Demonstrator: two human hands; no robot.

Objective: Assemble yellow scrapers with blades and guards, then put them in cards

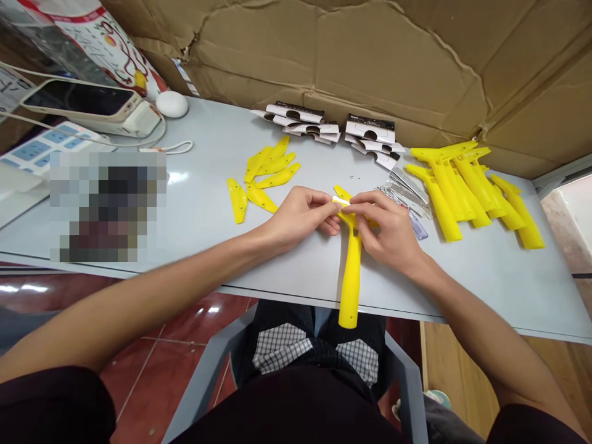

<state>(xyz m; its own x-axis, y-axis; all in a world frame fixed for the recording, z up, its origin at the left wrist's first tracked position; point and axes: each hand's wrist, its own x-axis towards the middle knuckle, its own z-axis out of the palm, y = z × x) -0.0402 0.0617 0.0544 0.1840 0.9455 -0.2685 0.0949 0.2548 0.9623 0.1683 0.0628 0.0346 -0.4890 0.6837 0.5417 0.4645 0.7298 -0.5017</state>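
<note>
A yellow scraper handle lies with its T-shaped head under my fingers and its grip sticking out past the table's front edge. Between my fingertips, at the head, is a thin pale strip, maybe a blade; its ends are covered. My left hand pinches the strip's left end with thumb and forefinger. From the other side, my right hand has its fingertips closed on the strip's right end, over the head. Just beyond my right hand are thin metal blades and small loose screws, partly hidden.
Several yellow head plates lie left of centre. Folded black-and-white card sleeves stand by the cardboard wall. More yellow scraper handles are piled at right. A phone, power strip and blurred-out patch occupy the left.
</note>
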